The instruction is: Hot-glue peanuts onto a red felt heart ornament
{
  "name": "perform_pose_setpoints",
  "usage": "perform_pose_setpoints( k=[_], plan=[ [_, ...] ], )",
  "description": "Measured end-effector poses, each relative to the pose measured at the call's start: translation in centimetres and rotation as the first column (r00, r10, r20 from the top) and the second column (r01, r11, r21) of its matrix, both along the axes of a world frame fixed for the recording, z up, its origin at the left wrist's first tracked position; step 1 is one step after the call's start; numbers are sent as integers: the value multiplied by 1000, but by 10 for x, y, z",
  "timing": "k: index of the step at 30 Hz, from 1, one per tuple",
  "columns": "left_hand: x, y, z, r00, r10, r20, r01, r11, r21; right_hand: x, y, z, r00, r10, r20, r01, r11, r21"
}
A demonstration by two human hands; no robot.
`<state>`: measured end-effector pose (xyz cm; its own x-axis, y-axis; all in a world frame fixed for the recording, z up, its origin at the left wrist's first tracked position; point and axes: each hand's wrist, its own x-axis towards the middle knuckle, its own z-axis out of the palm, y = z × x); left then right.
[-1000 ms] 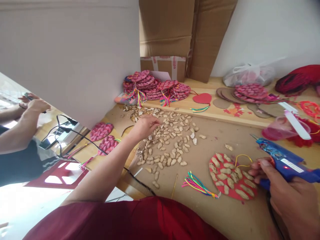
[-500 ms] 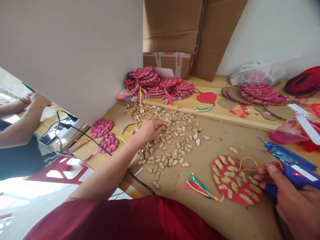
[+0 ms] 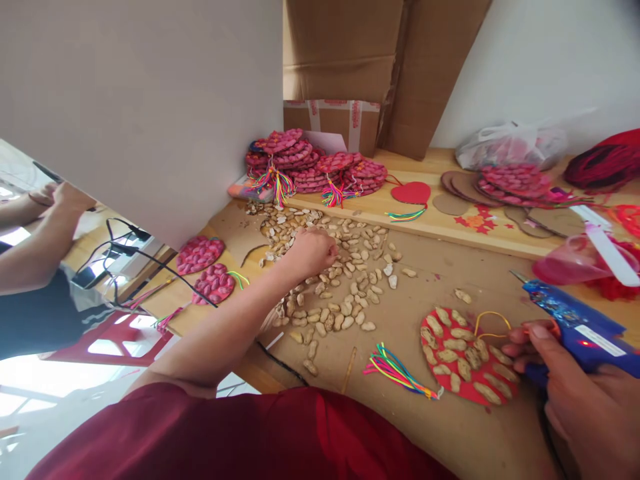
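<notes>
My left hand [image 3: 311, 253] reaches into a spread of peanut shells [image 3: 340, 293] on the brown cardboard work surface [image 3: 430, 280], its fingers curled down onto the shells. Whether it holds one is hidden. My right hand [image 3: 575, 393] grips a blue hot glue gun [image 3: 575, 323] at the right, nozzle pointing up and left. Just left of that hand lies a red heart cutout [image 3: 465, 357] partly covered with peanut shells, with a yellow loop at its top and a multicoloured tassel [image 3: 400, 373] beside it.
Piles of pink finished hearts [image 3: 310, 167] sit on a wooden shelf at the back, with a plain red heart [image 3: 411, 193], cardboard discs [image 3: 455, 190] and a plastic bag [image 3: 510, 143]. Two pink hearts [image 3: 207, 270] lie at left. Another person's arms [image 3: 40, 220] show far left.
My left hand has slid a little to the right across the peanut shells and curled its fingers. The right hand keeps the glue gun beside the red heart.
</notes>
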<state>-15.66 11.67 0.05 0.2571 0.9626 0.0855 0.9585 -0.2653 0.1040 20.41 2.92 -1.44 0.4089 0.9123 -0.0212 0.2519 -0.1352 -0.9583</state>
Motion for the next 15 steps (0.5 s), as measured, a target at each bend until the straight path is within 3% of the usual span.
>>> perform_pose_setpoints(
  k=[5, 8, 12, 15],
  plan=[
    [-7, 2, 7, 989, -145, 28, 145, 989, 7, 9, -1, -13, 999, 28, -46, -26, 999, 41],
    [1, -9, 20, 943, -311, 117, 304, 950, 76, 8, 0, -11, 995, 19, -100, -14, 999, 45],
    [35, -29, 28, 816, -560, 145, 559, 828, 53, 6, 1, -10, 985, 11, -171, 5, 995, 96],
    [67, -39, 24, 670, -737, 93, 741, 672, -13, 7, 1, -13, 986, 21, -166, -3, 994, 108]
  ],
)
